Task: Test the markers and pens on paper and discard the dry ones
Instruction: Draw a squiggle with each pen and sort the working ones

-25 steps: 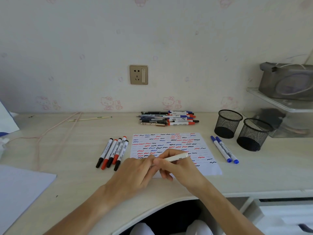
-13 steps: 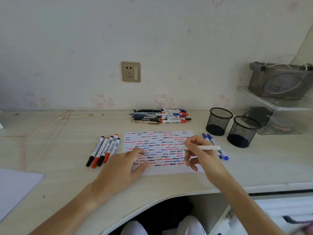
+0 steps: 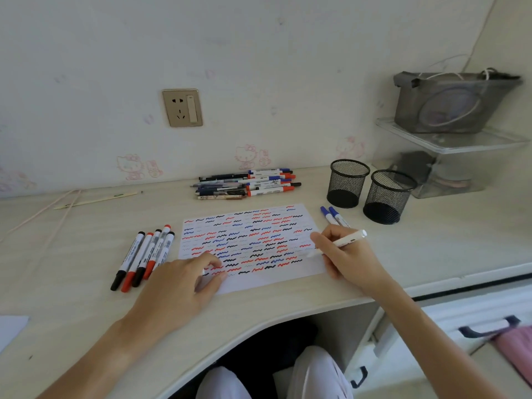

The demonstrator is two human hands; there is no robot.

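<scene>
Your right hand (image 3: 344,254) fingers clamp the white pen (image 3: 344,241), its tip pointing lower left onto the paper's (image 3: 244,240) right edge.

A second ago both hands met over the near edge of the paper (image 3: 247,243). Since then the right hand (image 3: 342,254) has carried the white pen (image 3: 345,241) to the sheet's right edge, tip lowered onto it, while the left hand (image 3: 184,280) has settled flat on the near left corner.

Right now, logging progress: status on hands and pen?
Right hand grips white pen, tip at test paper's right edge. Left hand presses paper's lower-left corner. Nothing obstructing.
</scene>
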